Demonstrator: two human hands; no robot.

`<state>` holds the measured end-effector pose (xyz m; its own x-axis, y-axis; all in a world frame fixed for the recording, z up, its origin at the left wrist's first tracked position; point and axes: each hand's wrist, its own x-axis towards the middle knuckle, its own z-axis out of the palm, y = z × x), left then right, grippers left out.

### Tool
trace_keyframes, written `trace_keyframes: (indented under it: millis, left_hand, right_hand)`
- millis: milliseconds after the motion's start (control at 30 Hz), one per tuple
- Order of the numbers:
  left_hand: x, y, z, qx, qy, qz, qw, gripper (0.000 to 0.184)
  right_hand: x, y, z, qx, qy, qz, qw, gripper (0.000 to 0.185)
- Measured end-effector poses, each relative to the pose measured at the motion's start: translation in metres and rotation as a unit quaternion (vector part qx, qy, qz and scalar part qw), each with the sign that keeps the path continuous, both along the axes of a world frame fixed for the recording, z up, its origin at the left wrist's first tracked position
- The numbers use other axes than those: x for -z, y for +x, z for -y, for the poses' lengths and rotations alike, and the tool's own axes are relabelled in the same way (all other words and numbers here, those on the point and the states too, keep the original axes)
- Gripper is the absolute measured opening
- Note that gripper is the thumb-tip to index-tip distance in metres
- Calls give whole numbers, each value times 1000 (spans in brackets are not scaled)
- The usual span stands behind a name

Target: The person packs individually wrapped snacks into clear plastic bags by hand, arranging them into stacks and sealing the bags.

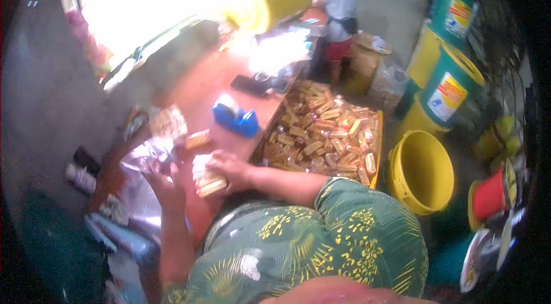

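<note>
My right hand [229, 169] is wrapped round a small stack of wrapped biscuit packs [209, 176] over the near part of the reddish table [201, 89]. To its left, my left hand [162, 178] is at a shiny clear plastic bag [143, 158], its fingers bent and partly blurred; whether they grip the film is hard to make out. One more pack [198, 139] lies just beyond my hands. Behind the bag is a pale brown bundle [168, 123]. A blue tape dispenser [236, 117] stands further along the table.
A yellow crate [379, 146] heaped with wrapped packs [324, 137] stands right of the table. Beyond it are a yellow bucket [422, 172], green and yellow drums [450, 83], and a cardboard box [365, 57]. Another person [340, 6] stands at the table's far end. A dark object [249, 86] lies behind the dispenser.
</note>
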<state>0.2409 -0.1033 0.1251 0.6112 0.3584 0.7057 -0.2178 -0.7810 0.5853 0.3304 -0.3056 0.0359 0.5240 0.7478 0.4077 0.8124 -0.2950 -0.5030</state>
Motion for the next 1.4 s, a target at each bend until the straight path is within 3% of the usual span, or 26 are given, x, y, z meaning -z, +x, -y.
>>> trace_keyframes:
  millis: [33,67,133,167,200,233,267,333,367,433,467,567,633,700,767,800,833,900,967,1033,1133,1200,1300,1367,1400]
  left_hand:
    - [-7,-3,-9,-36,135,78,987,47]
    - [-27,-10,-11,28,177,48,983,48]
    - [-57,-17,-10,217,122,-45,967,35]
    - [-46,-7,-23,248,139,-68,957,40]
    - [-13,-3,-43,380,-138,-120,907,44]
    - [3,-6,-72,395,-257,-234,850,47]
    - [2,-13,-84,275,-220,-262,899,36]
    - [17,-20,-85,85,-104,-156,979,30]
    - [23,-17,-81,-9,-41,-106,994,28]
    - [27,-11,-70,-69,116,27,990,40]
    - [32,-7,-66,-40,129,12,991,49]
    - [58,-5,-38,19,158,-157,975,49]
    - [79,2,-23,159,135,-252,945,53]
    - [88,-2,-8,207,83,-196,955,49]
    - [75,-13,8,252,32,-139,957,47]
    - [63,-16,14,190,-35,-206,959,56]
    - [68,-16,13,189,-28,-205,960,60]
    - [69,-14,10,181,-12,-200,963,67]
    - [62,-21,18,236,-81,-138,958,76]
    - [54,-28,15,270,-88,-95,954,78]
    - [75,-20,12,237,-38,-146,960,60]
    - [63,-24,20,221,-45,-154,962,50]
    - [67,-23,34,161,60,-223,959,56]
    - [90,-12,48,180,161,-183,953,65]
    - [86,-13,54,189,210,-162,946,69]
  right_hand:
    - [-4,-1,0,0,24,19,1000,87]
    - [-13,3,2,-4,60,46,997,77]
    - [-25,6,0,-3,122,70,990,58]
    - [-14,9,-2,68,124,74,987,67]
    - [-8,10,-2,88,148,21,985,71]
    - [-7,9,1,112,170,-28,979,75]
    - [-12,6,9,118,139,-53,982,79]
    - [-22,6,23,110,135,-136,975,87]
    - [-22,1,29,98,153,-202,962,89]
    - [-32,-15,34,0,201,-318,927,93]
    - [-40,-21,35,-42,223,-373,900,95]
    - [-59,-49,33,-128,191,-377,897,97]
    - [-59,-56,29,-115,159,-334,922,96]
    - [-54,-50,25,-78,131,-261,953,94]
    - [-58,-44,20,46,137,-245,959,86]
    - [-49,-32,22,86,115,-244,959,84]
    - [-38,-22,27,125,93,-243,957,83]
    - [-34,-20,29,72,86,-256,960,82]
    - [-43,-36,29,-19,64,-242,968,82]
    - [-49,-37,22,31,100,-246,964,81]
    - [-40,-16,21,100,104,-195,970,82]
    - [-39,-21,18,125,41,-127,983,82]
    - [-19,-17,6,153,24,-15,988,77]
    - [8,-1,-6,178,42,27,983,77]
    - [6,-3,-7,166,42,-26,985,76]
